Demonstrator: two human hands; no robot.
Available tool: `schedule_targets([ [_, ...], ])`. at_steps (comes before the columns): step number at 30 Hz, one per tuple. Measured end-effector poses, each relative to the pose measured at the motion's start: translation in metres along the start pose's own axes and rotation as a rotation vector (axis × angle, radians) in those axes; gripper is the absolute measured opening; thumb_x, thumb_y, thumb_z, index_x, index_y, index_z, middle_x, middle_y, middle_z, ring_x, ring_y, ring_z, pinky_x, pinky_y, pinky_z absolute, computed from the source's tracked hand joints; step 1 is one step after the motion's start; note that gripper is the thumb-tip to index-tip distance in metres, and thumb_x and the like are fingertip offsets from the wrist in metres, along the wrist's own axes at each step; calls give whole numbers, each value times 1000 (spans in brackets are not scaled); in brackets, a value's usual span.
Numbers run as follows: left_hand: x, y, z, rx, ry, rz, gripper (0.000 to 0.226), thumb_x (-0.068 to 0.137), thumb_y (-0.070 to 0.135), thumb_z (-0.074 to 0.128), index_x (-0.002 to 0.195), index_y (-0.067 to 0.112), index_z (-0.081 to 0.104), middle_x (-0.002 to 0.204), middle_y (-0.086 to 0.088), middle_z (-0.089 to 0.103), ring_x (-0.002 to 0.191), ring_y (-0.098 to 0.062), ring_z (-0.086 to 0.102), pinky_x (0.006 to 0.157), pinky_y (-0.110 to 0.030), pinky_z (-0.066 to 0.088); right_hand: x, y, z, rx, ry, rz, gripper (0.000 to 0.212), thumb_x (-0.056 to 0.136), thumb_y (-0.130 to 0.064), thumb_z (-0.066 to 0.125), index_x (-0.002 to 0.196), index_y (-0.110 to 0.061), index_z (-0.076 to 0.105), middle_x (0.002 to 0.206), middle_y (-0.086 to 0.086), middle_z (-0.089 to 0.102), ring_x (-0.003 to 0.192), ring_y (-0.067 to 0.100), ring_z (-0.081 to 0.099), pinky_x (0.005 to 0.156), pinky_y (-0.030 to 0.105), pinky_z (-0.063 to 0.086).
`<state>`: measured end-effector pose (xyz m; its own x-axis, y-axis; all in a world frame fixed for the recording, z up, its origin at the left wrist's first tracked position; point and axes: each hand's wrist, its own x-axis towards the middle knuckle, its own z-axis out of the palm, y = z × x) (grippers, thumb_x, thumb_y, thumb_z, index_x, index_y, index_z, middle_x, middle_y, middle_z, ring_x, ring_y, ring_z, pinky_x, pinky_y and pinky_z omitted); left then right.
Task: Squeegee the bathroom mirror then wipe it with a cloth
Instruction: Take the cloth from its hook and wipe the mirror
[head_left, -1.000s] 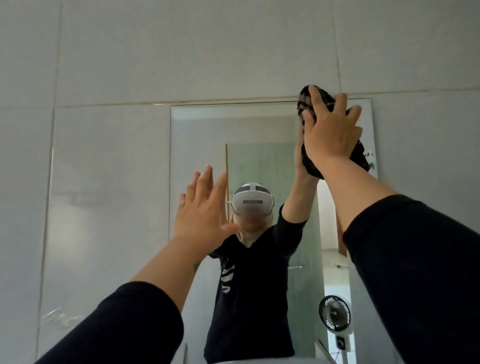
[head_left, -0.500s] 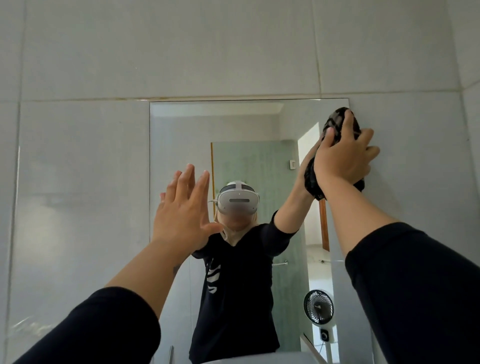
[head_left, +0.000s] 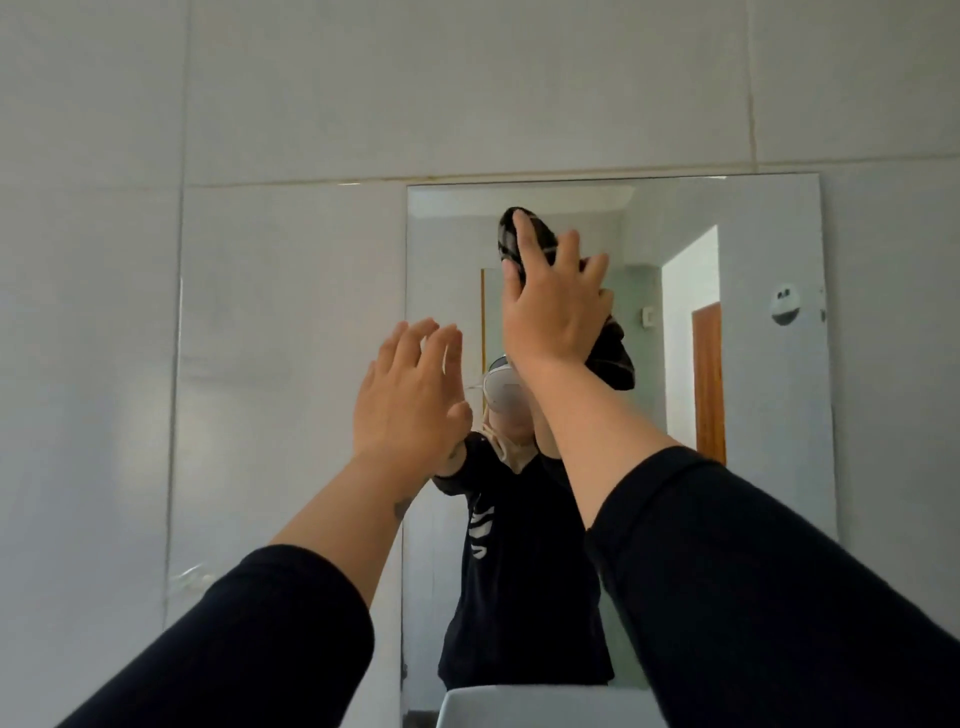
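Against the upper middle of the mirror (head_left: 727, 395), the right hand (head_left: 553, 306) presses a dark cloth (head_left: 615, 364) flat to the glass. Fingers (head_left: 524, 236) are spread over the cloth rather than curled around it; the palm pins the fabric against the mirror surface. Cloth material shows above the fingertips and below the heel of the hand, toward the right — a pale stripe pattern is visible on it.

Left hand (head_left: 408, 395) position: raised at the mirror's left edge, fingers extended and held close together, thumb apart, nothing in it. Whether the palm touches the glass or the wall cannot be told from this view.

Both forearms are bare up to pushed-back black sleeves (head_left: 769, 587).

Mirror mounting: frameless, set on a wall of large pale grey tiles (head_left: 291, 338), with its top edge just below a horizontal grout line. Reflected content — the person's dark top, a pale green door, a lit doorway at right. A white basin rim (head_left: 519, 706) sits at the bottom edge of the view, below the mirror.
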<state>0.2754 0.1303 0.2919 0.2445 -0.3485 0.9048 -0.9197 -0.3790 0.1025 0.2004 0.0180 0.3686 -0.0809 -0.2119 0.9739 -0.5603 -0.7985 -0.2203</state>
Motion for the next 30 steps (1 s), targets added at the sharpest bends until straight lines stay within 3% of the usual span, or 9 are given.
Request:
schedule_targets([
  [4, -17, -25, -2, 27, -79, -90, 78, 83, 37, 67, 145, 25, 21, 157, 3, 15, 147, -21, 3, 117, -41, 21, -20, -33, 14, -13, -56, -186, 45, 98, -40, 39, 142, -38, 33, 132, 8, 46, 109, 33, 44, 78, 44, 44],
  [8, -37, -41, 10, 17, -120, -199, 101, 82, 52, 65, 151, 18, 0, 160, 0, 2, 147, -21, -1, 119, -45, 19, -45, -40, 22, -26, -67, -339, 42, 96, -40, 46, 138, -38, 42, 124, 6, 54, 101, 32, 50, 74, 44, 44],
  [14, -58, -22, 21, -49, -154, -250, 99, 85, 43, 64, 151, 16, -4, 160, -2, -3, 147, -23, -1, 118, -49, 19, -77, -6, 17, -90, -64, -538, 39, 92, -41, 52, 131, -38, 51, 113, 5, 60, 93, 32, 55, 67, 41, 45],
  [21, -64, 12, 28, -17, -191, -164, 94, 85, 41, 63, 150, 18, -1, 158, -5, -8, 147, -27, -3, 114, -54, 23, -67, 54, -7, -111, -94, -382, 41, 95, -40, 47, 136, -39, 44, 116, 8, 56, 94, 34, 52, 69, 42, 45],
  [30, -64, 20, 39, 31, -186, -231, 99, 84, 43, 64, 151, 17, -4, 159, -9, -13, 147, -29, -4, 114, -54, 22, -42, 132, -34, -180, -24, -80, 44, 98, -42, 38, 142, -39, 36, 119, 12, 52, 95, 36, 47, 72, 43, 43],
])
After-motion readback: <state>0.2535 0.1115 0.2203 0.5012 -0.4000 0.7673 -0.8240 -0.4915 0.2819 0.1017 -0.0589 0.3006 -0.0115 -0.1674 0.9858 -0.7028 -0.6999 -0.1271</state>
